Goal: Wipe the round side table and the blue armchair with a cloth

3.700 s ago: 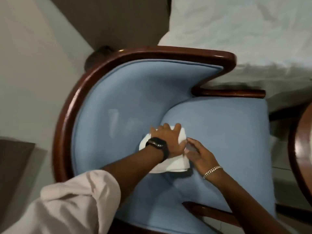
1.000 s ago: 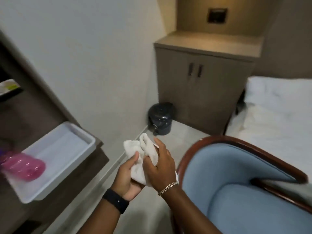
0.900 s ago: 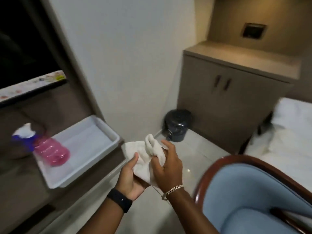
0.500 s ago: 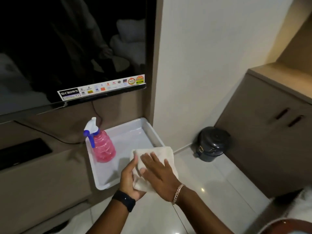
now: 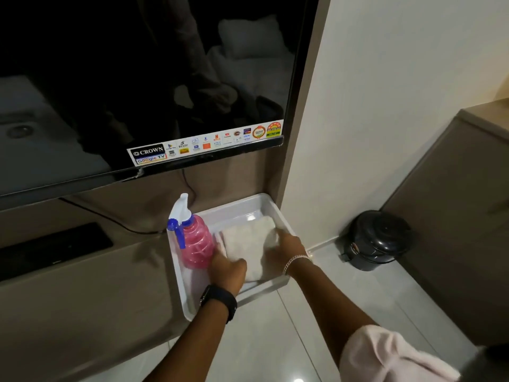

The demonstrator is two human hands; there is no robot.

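Observation:
A folded white cloth (image 5: 249, 242) lies in the white plastic tray (image 5: 237, 209) on the brown counter under the television. My left hand (image 5: 230, 270), with a black watch on the wrist, grips the cloth's near left edge. My right hand (image 5: 286, 250), with a chain bracelet, holds its right edge. A pink spray bottle (image 5: 197, 244) with a blue and white trigger stands in the tray, just left of the cloth. The armchair and the round side table are out of view.
A large black television (image 5: 137, 78) hangs above the counter (image 5: 82, 285). A small black pedal bin (image 5: 377, 239) stands on the tiled floor by the white wall. A brown cabinet (image 5: 454, 202) is at the right. A black device (image 5: 52, 246) lies on the counter's left.
I turned away from the blue armchair toward the counter. Both hands folded the cloth in the air, carried it forward and lowered it into the tray beside the spray bottle.

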